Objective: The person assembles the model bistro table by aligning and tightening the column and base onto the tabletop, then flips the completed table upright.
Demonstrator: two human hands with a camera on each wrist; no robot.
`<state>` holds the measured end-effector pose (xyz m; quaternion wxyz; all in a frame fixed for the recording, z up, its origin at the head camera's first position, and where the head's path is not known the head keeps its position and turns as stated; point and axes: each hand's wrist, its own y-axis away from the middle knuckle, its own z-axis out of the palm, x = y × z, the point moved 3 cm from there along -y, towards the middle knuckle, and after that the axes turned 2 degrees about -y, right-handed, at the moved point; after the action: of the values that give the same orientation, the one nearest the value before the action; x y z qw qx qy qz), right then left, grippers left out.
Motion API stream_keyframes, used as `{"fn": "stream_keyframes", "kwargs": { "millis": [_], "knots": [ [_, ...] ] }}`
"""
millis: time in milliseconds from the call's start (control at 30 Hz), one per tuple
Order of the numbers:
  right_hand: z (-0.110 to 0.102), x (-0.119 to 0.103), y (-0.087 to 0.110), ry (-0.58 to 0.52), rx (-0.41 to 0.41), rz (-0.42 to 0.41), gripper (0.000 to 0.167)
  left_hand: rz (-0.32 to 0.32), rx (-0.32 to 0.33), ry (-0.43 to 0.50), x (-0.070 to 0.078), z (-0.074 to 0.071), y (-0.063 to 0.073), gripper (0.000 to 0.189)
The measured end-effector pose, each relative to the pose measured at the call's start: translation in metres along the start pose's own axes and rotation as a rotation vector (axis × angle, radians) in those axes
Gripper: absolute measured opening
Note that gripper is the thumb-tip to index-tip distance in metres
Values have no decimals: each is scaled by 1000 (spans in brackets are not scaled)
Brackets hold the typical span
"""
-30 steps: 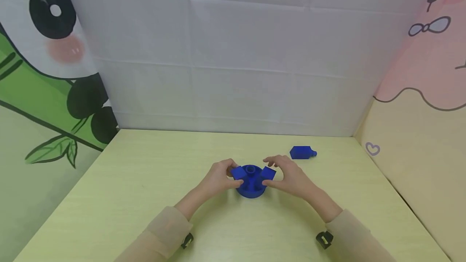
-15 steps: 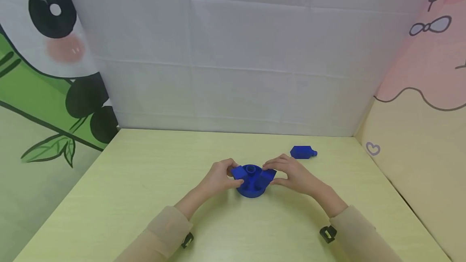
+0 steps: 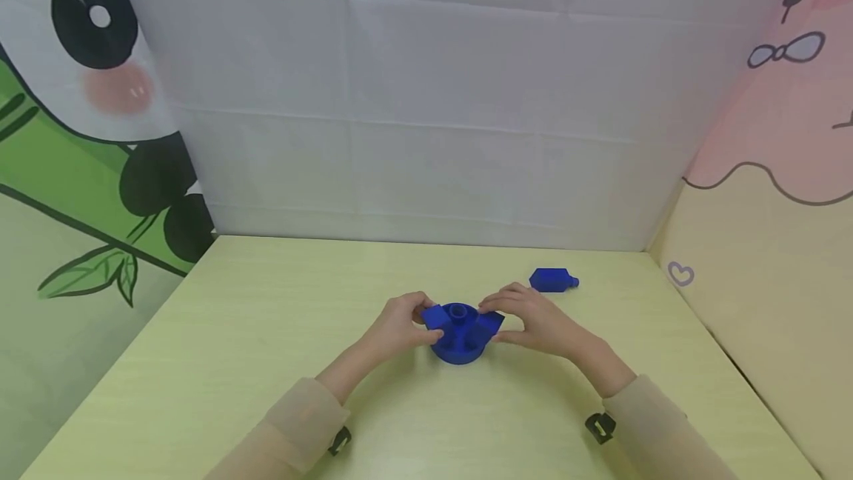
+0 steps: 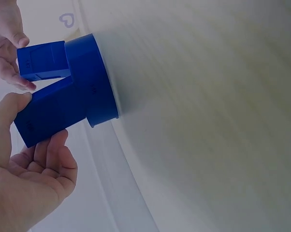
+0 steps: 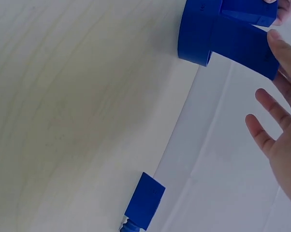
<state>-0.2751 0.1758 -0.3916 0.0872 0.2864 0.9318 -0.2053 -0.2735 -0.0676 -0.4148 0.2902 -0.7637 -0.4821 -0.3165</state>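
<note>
Blocks [image 4: 51, 112] in round base [image 4: 94, 87], perhaps plastic

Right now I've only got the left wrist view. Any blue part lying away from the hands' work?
Observer: Yes, one. The head view shows a necked blue piece lying on the table, just beyond the right hand, its neck toward the person's right.

Operator: OK. From the side I can't see into the round base. Anything besides the two blocks?

Observer: Head view shows a round ring with a dark centre at the base's far side, between the left block and the right block.
</note>
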Motion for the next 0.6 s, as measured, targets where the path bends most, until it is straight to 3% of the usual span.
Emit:
{"fn": "stream_keyframes", "kwargs": {
  "millis": [133, 233, 367, 600],
  "knots": [
    [-3, 7, 3, -62, -41, 72, 57, 12, -11, -9, 0, -3, 2, 33],
    [-5, 18, 8, -68, -26, 109, 62, 33, -25, -14, -1, -5, 2, 33],
    [-7, 37, 15, 8, 28, 171, 61, 92, -50, -40, -4, -10, 2, 35],
    [-9, 71, 28, 186, 64, 398, 58, 142, -108, -73, -8, -20, -1, 40]
  ]
}}
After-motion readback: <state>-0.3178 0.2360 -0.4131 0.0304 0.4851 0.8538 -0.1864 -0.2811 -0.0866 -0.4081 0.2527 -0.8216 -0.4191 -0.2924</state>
